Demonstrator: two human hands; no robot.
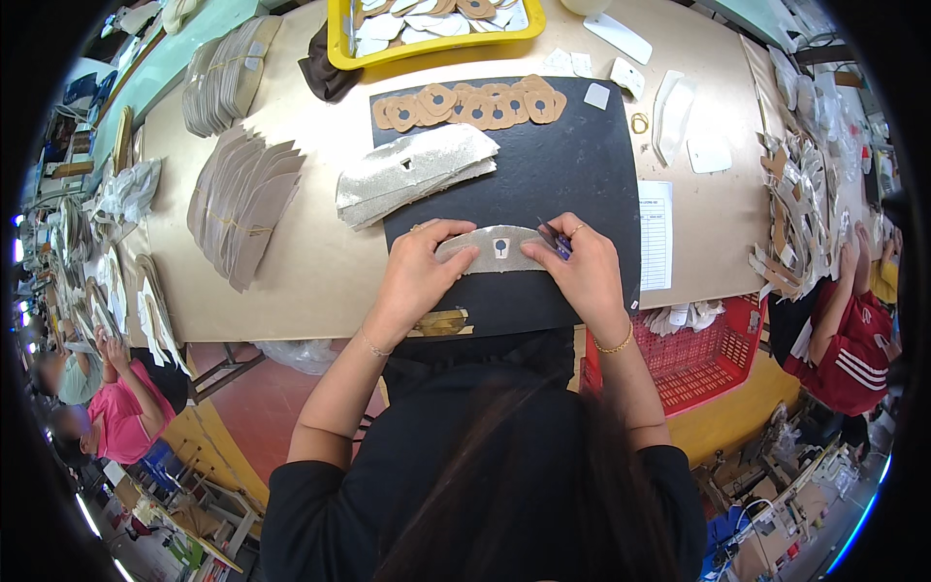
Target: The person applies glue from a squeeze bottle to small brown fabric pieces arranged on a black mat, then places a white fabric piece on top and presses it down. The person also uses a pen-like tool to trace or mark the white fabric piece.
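A curved, pale grey fabric piece (477, 260) with a small keyhole-shaped cutout near its middle is held over the black mat (582, 155). My left hand (419, 272) pinches its left end between thumb and fingers. At the other end my right hand (589, 274) grips the piece and also keeps a small dark tool with a blue-purple part (561, 244) among its fingers; its kind is not clear. Just beyond lies a fanned pile of similar grey pieces (417, 167). Farther back, tan patches (475, 104) with keyhole holes overlap in a row.
A yellow tray (441, 50) of white and tan cutouts stands at the back. Bundled curved pieces (242, 209) lie on the left. To the right are a printed sheet (656, 238) and white templates (672, 116). A red basket (703, 364) sits below the table edge. Other people work on both sides.
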